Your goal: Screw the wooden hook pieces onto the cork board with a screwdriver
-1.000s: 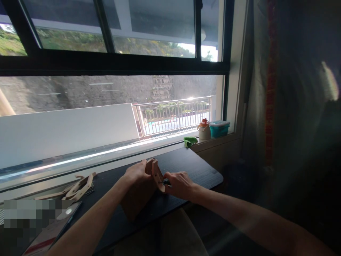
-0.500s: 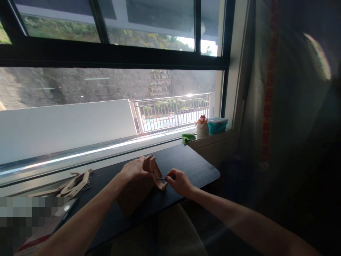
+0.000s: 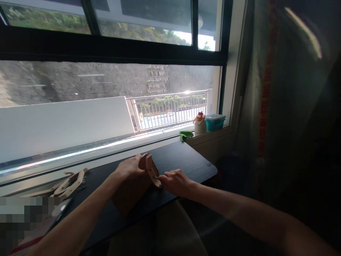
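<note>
One pale curved wooden bracket (image 3: 149,167), long axis steep, against the right end of a brown box-shaped piece (image 3: 131,193) over the black desk (image 3: 191,163); left hand (image 3: 130,165), grip closed around the piece's top; right hand (image 3: 174,182), nearer the bracket's lower end, pinching a thin-shafted tool (image 3: 156,177).

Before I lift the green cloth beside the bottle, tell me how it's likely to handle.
The green cloth will probably be floppy, since it lies crumpled in uneven folds. It should be light, as it looks thin and small. Pushed toward the bottle, it would likely bunch up rather than roll, having no firm, round shape.
</note>
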### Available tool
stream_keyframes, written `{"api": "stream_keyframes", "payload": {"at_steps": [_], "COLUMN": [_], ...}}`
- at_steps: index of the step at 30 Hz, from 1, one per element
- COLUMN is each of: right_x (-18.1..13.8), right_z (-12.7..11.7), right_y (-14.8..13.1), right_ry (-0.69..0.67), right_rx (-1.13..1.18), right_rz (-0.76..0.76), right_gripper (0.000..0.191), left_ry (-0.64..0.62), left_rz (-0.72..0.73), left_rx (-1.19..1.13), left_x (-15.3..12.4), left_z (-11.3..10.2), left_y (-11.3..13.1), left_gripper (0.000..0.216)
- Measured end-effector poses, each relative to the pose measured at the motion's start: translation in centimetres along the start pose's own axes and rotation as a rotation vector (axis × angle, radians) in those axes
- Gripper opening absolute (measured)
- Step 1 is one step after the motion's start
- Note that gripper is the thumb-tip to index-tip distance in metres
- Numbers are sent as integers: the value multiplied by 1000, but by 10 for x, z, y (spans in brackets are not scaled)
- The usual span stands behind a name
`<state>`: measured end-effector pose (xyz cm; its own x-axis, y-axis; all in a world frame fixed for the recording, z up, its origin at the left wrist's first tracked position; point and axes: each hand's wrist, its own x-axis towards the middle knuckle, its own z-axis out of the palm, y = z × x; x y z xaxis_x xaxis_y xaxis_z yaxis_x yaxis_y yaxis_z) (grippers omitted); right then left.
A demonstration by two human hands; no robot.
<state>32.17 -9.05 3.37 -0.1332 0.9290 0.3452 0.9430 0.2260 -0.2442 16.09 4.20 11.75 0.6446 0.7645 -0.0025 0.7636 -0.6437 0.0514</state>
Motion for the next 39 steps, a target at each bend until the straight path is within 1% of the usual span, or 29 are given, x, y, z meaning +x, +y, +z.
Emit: {"api": "stream_keyframes", "payload": {"at_steps": [2, 5, 7, 9, 12, 14, 16, 17, 18, 19, 22, 26, 28, 30, 32, 34, 36, 38, 39], "right_x": [-1, 0, 1, 3, 4, 4, 3, 3, 3, 3, 5, 9, 11, 11, 9, 5, 1, -3, -4], "right_z": [11, 22, 21, 14, -4, -14, -19, -19, -17, -13, 3, 21, 21, 14, 1, -11, -18, -19, -18], "right_y": [0, 1, 2, 2, -2, -5, -7, -7, -6, -4, 5, 16, 17, 12, 5, -3, -9, -12, -11], "right_ry": [52, 91, 95, 92, 69, 14, -61, -84, -88, -74, 18, 73, 76, 80, 82, 78, 46, -11, -39], "right_rx": [55, 92, 103, 88, 40, -40, -143, -159, -138, -84, 87, 183, 203, 188, 151, 101, -13, -173, -245], "right_rz": [126, 250, 281, 278, 201, 71, -84, -127, -131, -99, 88, 270, 307, 318, 304, 254, 127, -24, -91], "right_gripper": [28, 35, 35, 33, 31, 30, 26, 25, 25, 23, 24, 29, 29, 28, 30, 39, 35, 24, 21], "left_ry": [-1, 8, 18, 29, 32, 30, 30, 31, 31, 31, 24, 19, 22, 26, 29, 30, 28, 24, 22], "left_rz": [-3, -10, -11, -9, -2, 1, 4, 5, 5, 6, 6, 3, 5, 9, 10, 8, 3, -2, -4], "left_rx": [0, 7, 12, 14, 13, 10, 7, 4, 2, 1, 3, 15, 19, 21, 24, 26, 24, 20, 18], "left_x": [1, 2, 1, 0, -1, -1, -1, -1, 0, 0, 2, 3, 3, 3, 3, 3, 3, 3, 3], "left_z": [0, 1, 1, 0, -1, -1, 0, 0, 1, 1, 3, 3, 3, 3, 3, 3, 3, 2, 2], "left_y": [0, -1, -1, -1, -1, -1, -2, -2, -2, -3, -4, -5, -5, -5, -5, -5, -5, -5, -4], "left_gripper": [65, 65, 62, 59, 57, 58, 60, 61, 62, 62, 63, 65, 64, 63, 63, 64, 65, 65, 65]}}
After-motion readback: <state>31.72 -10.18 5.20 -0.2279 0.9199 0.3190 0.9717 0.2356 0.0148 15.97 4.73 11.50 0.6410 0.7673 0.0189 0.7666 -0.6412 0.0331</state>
